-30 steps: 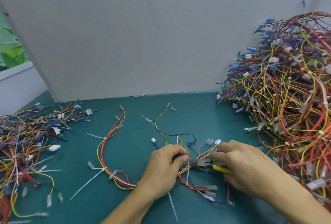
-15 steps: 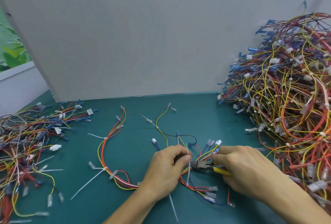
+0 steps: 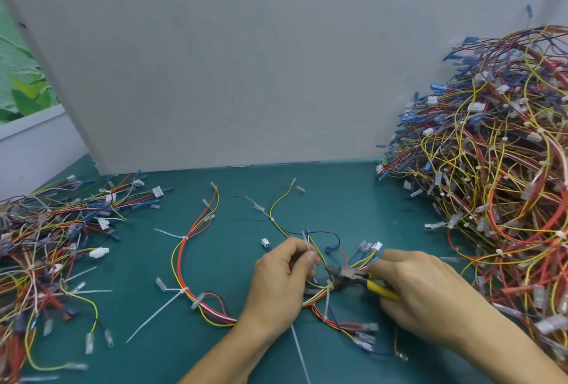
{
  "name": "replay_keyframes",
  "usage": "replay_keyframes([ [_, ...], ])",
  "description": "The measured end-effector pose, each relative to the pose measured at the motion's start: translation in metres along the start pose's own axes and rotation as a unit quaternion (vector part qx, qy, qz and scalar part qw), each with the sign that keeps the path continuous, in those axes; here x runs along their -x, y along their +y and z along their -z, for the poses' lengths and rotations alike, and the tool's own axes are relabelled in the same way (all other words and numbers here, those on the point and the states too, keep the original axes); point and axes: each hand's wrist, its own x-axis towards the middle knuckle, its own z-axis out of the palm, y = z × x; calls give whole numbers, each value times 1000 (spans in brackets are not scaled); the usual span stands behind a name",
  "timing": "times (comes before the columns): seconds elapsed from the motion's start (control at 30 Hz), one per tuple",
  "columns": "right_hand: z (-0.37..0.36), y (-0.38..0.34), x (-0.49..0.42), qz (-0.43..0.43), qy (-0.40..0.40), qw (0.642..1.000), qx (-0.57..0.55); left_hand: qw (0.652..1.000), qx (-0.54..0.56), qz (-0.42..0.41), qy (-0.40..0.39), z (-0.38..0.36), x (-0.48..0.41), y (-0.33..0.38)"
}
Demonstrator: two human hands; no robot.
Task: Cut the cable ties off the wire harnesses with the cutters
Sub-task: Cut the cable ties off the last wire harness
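On the green table (image 3: 144,359) one harness (image 3: 221,319) of red, yellow and white wires lies spread in a wide loop, and it runs from the middle of the table to under both hands. The left hand (image 3: 281,287) rests over the harness with its fingers curled. Its thumb and forefinger pinch a thin white tie (image 3: 305,237), and the end of this tie stands up above the knuckles. The right hand (image 3: 424,300) grasps the yellow handles of the cutters (image 3: 347,273). Their dark head points to the left, just beside the left thumb, and lies over the wires. Whether the jaws are apart or together I cannot tell, because this part is blurred. Just below the head a second tie (image 3: 328,294) goes around the bundle. Two more ties (image 3: 183,238) sit on the harness further left, with long tails lying on the table. A high pile (image 3: 491,199) of harnesses is at the right side, a lower heap (image 3: 46,248) at the left, and a grey panel (image 3: 246,61) stands behind.
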Motion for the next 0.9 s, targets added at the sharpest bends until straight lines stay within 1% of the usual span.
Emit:
replay_keyframes([
  [0.13, 5, 3, 2, 6, 25, 996, -91, 994, 104, 27, 25, 4, -5, 12],
  [0.27, 11, 2, 5, 19, 30, 987, -155, 982, 181, 52, -1, 19, -15, 23],
  [0.37, 18, 3, 7, 27, 15, 985, -171, 964, 245, 91, -41, 32, -19, 30],
  [0.43, 22, 3, 9, 29, 8, 983, -180, 955, 268, 112, -52, 38, -20, 33],
  [0.53, 21, 3, 11, 31, 3, 986, -164, 953, 276, 105, -65, 47, -18, 37],
  [0.6, 21, 2, 12, 25, -17, 988, -148, 959, 257, 72, -97, 53, -15, 40],
  [0.7, 22, 2, 12, 24, -23, 991, -130, 976, 147, 2, -162, 60, -11, 40],
  [0.8, 25, 3, 13, 7, -18, 988, -152, 970, 12, -35, -240, 59, -3, 39],
  [0.83, 26, 3, 13, 6, -16, 990, -140, 966, -28, -41, -253, 57, 0, 37],
  [0.9, 26, 4, 12, 11, -10, 994, -106, 961, -90, -66, -254, 50, 8, 28],
])
